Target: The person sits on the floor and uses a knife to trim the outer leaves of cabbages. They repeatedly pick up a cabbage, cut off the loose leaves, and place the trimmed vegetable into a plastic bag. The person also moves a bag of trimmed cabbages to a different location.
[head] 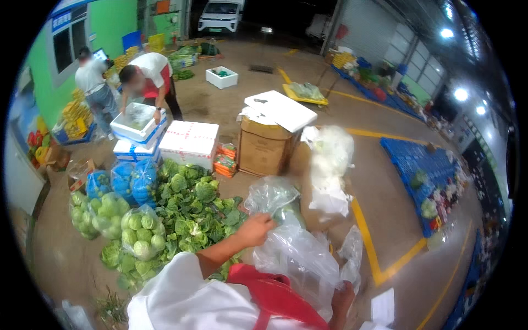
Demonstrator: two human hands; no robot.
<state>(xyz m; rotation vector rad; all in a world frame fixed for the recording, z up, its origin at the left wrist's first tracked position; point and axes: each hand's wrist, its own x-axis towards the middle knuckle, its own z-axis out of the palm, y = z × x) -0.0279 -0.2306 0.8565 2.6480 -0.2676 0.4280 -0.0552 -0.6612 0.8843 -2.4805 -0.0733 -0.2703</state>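
A large clear plastic bag (pixel 295 253) is spread in front of my body. My left hand (pixel 253 230) has its curled fingers on the bag's upper left edge. Lower down on the right, my right hand (pixel 343 295) grips the bag's film, with its fingers partly hidden. Just beyond my left hand is another clear bag (pixel 272 196) with something green inside that I cannot make out. Loose cabbages and leaves (pixel 198 218) cover the floor to the left of my left hand. Clear bags of round cabbages (pixel 143 237) stand at the left of this pile.
Ahead stands a cardboard box (pixel 264 146) under a white foam lid (pixel 281 109). Bagged carrots (pixel 225 160) lie beside a foam box (pixel 189 142). A co-worker (pixel 152 78) bends over an open foam box (pixel 138 123); another person (pixel 95 82) stands behind. Blue pallets (pixel 425 163) lie right.
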